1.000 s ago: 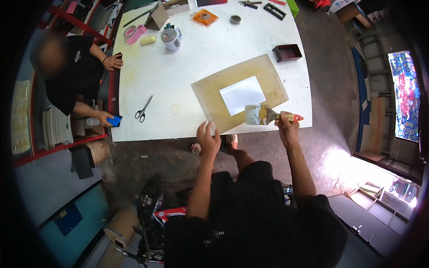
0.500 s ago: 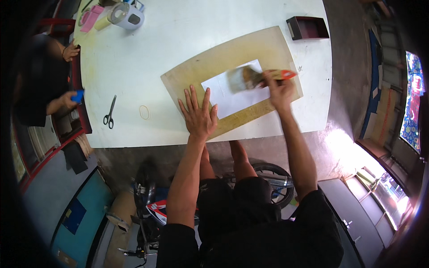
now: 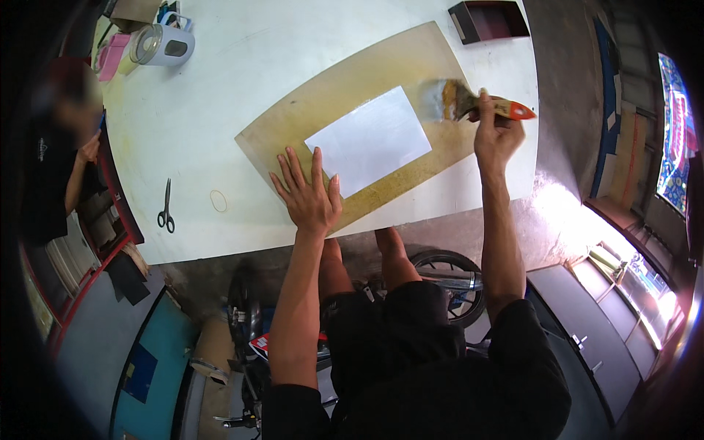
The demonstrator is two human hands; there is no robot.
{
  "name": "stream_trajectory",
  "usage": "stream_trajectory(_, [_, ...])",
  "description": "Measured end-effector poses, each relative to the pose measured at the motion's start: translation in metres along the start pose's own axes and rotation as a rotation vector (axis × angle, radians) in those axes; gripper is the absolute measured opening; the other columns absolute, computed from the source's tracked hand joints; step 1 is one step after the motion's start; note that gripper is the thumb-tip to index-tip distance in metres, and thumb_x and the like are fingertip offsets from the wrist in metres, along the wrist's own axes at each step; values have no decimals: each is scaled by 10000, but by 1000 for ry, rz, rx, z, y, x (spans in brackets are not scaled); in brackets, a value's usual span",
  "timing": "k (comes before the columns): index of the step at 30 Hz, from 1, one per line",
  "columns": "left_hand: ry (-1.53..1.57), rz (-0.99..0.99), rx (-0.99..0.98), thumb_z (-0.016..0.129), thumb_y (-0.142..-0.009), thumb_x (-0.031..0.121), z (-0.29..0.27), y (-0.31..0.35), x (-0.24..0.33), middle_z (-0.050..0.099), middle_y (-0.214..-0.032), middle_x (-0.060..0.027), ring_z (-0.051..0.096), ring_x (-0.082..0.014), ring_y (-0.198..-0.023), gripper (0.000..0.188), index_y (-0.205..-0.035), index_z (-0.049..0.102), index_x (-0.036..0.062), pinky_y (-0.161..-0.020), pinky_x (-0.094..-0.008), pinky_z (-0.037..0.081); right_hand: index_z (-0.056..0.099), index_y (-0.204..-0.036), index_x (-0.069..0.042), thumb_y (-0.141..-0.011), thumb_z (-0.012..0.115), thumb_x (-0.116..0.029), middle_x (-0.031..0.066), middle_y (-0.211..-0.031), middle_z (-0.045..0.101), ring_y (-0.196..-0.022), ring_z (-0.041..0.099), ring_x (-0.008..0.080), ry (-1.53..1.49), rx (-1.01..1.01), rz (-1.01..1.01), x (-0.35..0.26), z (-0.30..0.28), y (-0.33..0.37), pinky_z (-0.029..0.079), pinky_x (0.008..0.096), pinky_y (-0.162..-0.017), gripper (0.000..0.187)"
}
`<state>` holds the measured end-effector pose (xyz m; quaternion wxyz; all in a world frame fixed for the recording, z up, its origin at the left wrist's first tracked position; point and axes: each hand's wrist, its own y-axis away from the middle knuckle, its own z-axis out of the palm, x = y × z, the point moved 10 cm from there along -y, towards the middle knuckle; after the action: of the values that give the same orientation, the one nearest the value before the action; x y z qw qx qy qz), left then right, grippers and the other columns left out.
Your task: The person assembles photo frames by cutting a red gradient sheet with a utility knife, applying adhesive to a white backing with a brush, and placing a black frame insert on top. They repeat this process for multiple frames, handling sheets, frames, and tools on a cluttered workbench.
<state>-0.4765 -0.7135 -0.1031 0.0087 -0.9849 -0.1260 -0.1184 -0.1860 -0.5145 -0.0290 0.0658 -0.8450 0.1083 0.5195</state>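
Observation:
A white sheet of paper (image 3: 370,139) lies on a tan, slightly see-through board (image 3: 293,110), which rests at an angle on the white table. My left hand (image 3: 309,194) lies flat with fingers spread, over the board and the paper's left corner. My right hand (image 3: 499,132) grips the handle of a wide paintbrush (image 3: 469,101). The handle ends in an orange tip pointing right. The brush's pale bristles are over the board, right of the paper; I cannot tell whether they touch it.
Black scissors (image 3: 166,209) and a rubber band (image 3: 218,201) lie on the table's left. A lidded white mug (image 3: 163,45) and a pink tape roll (image 3: 112,56) are at the far left. An open dark box (image 3: 490,22) sits far right. Another person (image 3: 55,161) is beyond the left edge.
The paintbrush has moved right with my right hand, off the paper and past its right edge. My left hand stays on the board. The view has shifted slightly.

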Motion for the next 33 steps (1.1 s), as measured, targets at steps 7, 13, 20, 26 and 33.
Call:
stream_trajectory(7, [-9, 5, 3, 385, -981, 458, 7, -1, 1, 234, -1530, -280, 228, -471, -1409, 563, -1453, 421, 153, -1109, -649, 132, 702, -868, 24, -871, 724, -189, 104, -808, 718, -722, 667, 138, 147, -269, -53, 18, 56, 41, 526, 306, -640, 214])
stream_trajectory(13, [-12, 7, -3, 385, -982, 461, 6, -3, 2, 228, -1530, -284, 233, -479, -1402, 572, -1460, 406, 147, -1102, -656, 138, 702, -871, 30, -890, 688, -96, 76, -739, 690, -672, 653, 127, -182, -116, -93, -14, 19, 39, 521, 269, -623, 128])
stream_trajectory(20, [-28, 6, 4, 374, -985, 464, 6, -2, 2, 219, -1530, -288, 229, -485, -1401, 578, -1468, 389, 147, -1095, -661, 146, 682, -921, 40, -897, 697, -137, 97, -742, 684, -668, 659, 148, -61, 50, -29, 8, -29, -7, 524, 270, -582, 179])
stream_trajectory(26, [-27, 13, 3, 371, -986, 461, 8, 0, 2, 221, -1528, -290, 229, -484, -1401, 572, -1461, 400, 145, -1094, -660, 149, 653, -929, 30, -823, 647, 68, 193, -1058, 671, -928, 663, 226, -427, -625, -168, -44, 30, 42, 555, 343, -809, 112])
stream_trajectory(33, [-22, 18, -15, 377, -988, 442, 10, 1, 2, 199, -1532, -290, 196, -484, -1409, 582, -1474, 372, 122, -1090, -665, 134, 668, -891, 34, -776, 612, 93, 195, -1071, 679, -981, 661, 243, -175, -820, 69, 57, -13, 28, 543, 328, -846, 141])
